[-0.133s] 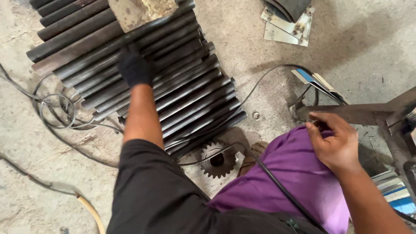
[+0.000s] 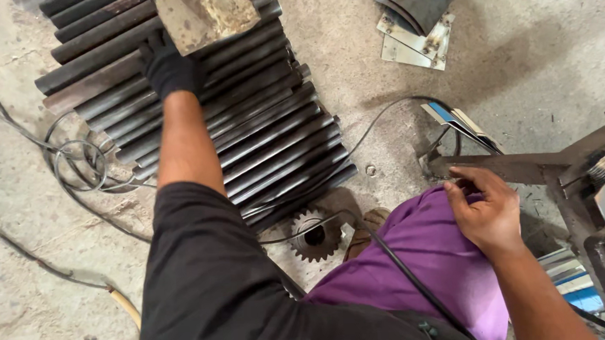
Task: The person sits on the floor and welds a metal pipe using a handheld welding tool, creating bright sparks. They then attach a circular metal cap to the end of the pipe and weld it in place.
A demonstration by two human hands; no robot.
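Rough concrete workshop floor, dusty, scattered with metal scraps and cables. Person crouches over it, seen from above.

Left hand, in a black glove, reaches far forward onto a stack of dark steel rods laid side by side in a sloping row on the floor. Hand rests on the upper rods, just beside a rusty flat metal block that lies on top of the stack; fingers look curled against the block's lower edge, but whether they actually grip it or only press down I cannot tell. Rods lie parallel and packed tight, probably so they stay put and can be picked one at a time.

Right hand, bare, lies relaxed on the person's purple-clad knee, fingers loosely bent, holding nothing; it seems to brace the body while the other arm stretches out.

A thin black cable runs across the lower rods and over the knee. A toothed steel gear sits on the floor just below the rod stack, near the knee. Looped wires lie left of the stack. Curved dark metal piece on flat plates lies top right, well apart. Rusty steel frame at right, near the right hand.
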